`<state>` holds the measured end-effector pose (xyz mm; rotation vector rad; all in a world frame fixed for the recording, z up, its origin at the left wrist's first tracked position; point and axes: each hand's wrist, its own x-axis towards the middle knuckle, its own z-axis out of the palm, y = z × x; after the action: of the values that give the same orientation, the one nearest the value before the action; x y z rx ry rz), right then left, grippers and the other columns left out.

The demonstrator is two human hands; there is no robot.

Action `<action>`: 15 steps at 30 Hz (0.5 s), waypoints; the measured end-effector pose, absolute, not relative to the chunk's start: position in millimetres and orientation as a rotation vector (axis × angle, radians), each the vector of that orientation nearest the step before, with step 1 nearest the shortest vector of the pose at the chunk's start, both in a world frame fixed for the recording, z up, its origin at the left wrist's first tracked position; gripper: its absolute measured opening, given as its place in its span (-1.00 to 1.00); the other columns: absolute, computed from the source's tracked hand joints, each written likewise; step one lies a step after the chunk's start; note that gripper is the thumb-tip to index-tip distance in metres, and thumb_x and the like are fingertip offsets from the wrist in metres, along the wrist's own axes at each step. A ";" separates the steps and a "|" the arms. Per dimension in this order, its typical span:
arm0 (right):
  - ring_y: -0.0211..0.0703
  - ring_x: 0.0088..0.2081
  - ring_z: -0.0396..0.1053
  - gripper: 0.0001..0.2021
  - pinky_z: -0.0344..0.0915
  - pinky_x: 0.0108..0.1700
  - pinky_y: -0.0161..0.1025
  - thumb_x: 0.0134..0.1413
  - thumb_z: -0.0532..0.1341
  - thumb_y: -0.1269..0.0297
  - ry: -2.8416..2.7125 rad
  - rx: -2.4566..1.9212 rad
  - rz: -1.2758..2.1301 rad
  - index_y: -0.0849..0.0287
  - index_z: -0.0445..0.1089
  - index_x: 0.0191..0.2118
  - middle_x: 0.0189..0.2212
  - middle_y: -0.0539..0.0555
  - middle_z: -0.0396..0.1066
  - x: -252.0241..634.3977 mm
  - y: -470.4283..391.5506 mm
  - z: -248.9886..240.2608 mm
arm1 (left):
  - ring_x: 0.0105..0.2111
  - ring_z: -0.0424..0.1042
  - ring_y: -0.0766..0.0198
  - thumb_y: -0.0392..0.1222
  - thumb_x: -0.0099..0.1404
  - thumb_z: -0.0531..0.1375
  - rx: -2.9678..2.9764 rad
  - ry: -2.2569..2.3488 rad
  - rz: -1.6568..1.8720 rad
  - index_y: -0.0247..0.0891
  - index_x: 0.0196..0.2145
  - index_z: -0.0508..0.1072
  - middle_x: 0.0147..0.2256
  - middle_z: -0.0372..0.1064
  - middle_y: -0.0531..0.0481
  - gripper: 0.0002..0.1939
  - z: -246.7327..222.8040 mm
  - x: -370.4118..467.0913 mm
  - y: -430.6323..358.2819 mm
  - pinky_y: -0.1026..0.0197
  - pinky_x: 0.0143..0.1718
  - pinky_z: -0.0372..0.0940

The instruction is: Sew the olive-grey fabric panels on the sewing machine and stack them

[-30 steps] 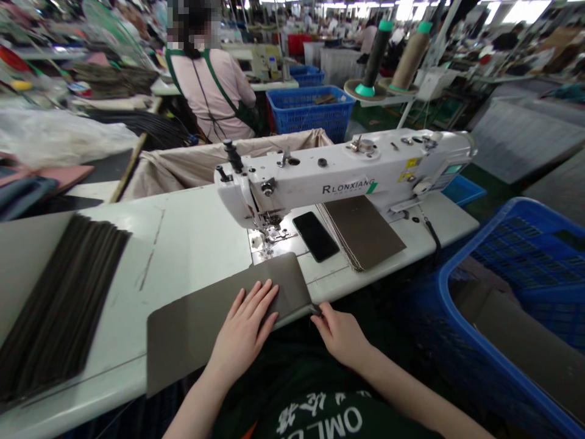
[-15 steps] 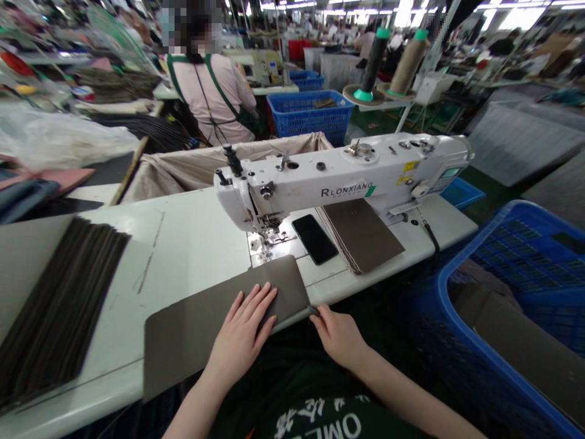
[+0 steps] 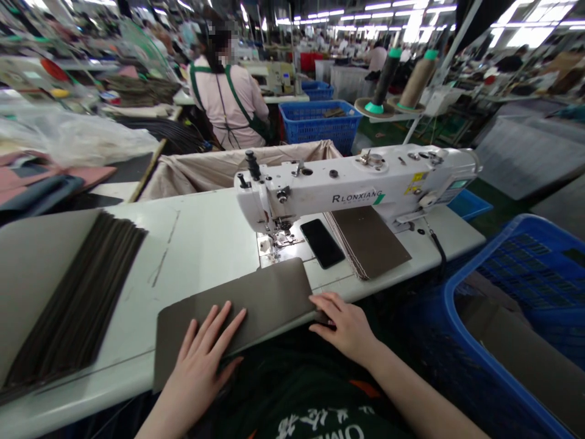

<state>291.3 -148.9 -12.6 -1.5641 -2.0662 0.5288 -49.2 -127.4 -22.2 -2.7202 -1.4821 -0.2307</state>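
A flat grey-brown panel (image 3: 269,296) with rounded corners lies on the white table at the near edge, its lower left part overhanging. My left hand (image 3: 201,360) rests on its left half with the fingers spread. At the panel's right end, my right hand (image 3: 347,329) has its fingertips bent against the near corner. Something small and dark is partly tucked under those fingers; its kind is hidden. Just beyond the panel stands a white sewing machine (image 3: 311,198), its lit needle area close to the panel's far edge.
A phone (image 3: 322,244) and stitched brown panels (image 3: 372,241) lie beneath the machine arm. Stacked dark panels (image 3: 82,292) occupy the table's left side. A blue basket (image 3: 457,292) stands at right. Beyond a cloth-lined bin (image 3: 196,171), a person (image 3: 228,103) sits facing away.
My left hand has slid left and nearer along the panel. My right hand's fingertips have come up onto the panel's corner. The whole view has shifted slightly.
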 end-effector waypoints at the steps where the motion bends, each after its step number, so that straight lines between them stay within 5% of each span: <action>1: -0.10 -0.18 0.45 -0.51 0.34 -0.16 -0.21 0.17 0.21 0.15 -2.153 -1.530 0.520 -0.05 0.18 0.21 0.17 0.12 0.27 288.2 -145.0 -11.1 | 0.34 -0.18 -0.09 -0.08 0.32 0.09 -2.691 -1.514 -0.243 -0.02 0.35 -0.05 0.37 -0.21 -0.05 -0.30 -24.3 -60.4 -128.6 -0.27 0.28 -0.18; 3: -0.10 -0.17 0.46 -0.51 0.36 -0.14 -0.18 0.18 0.18 0.27 -2.246 -1.482 0.523 -0.09 0.18 0.23 0.24 0.08 0.20 285.0 -137.8 -9.8 | 0.33 -0.12 -0.07 -0.10 0.33 0.07 -2.674 -1.560 -0.254 0.01 0.34 -0.03 0.35 -0.13 -0.04 -0.33 -25.2 -86.3 -129.2 -0.27 0.28 -0.19; 8: -0.13 -0.02 0.41 -0.64 0.31 0.01 -0.21 0.16 0.09 0.48 -2.083 -1.366 0.644 0.03 0.38 0.03 0.02 0.04 0.43 293.6 -124.2 1.6 | 0.21 0.21 0.03 -0.02 0.32 0.10 -2.886 -1.647 -0.317 0.17 0.20 0.25 0.20 0.24 0.13 -0.51 -5.7 -149.6 -128.9 -0.16 0.28 -0.07; 15: -0.09 0.05 0.36 -0.57 0.28 0.08 -0.16 0.13 0.24 0.20 -2.059 -1.208 0.769 -0.02 0.31 0.13 0.10 0.07 0.36 284.4 -113.0 30.4 | 0.16 0.28 -0.04 0.15 0.23 0.17 -2.802 -2.271 -0.762 0.11 -0.10 0.54 -0.01 0.46 0.18 -0.68 54.9 -144.4 -127.2 -0.08 0.00 0.38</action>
<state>284.4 -113.0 30.4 -1.2079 -2.0593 0.7694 -144.4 -127.2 54.9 -2.8016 -2.2712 -0.7617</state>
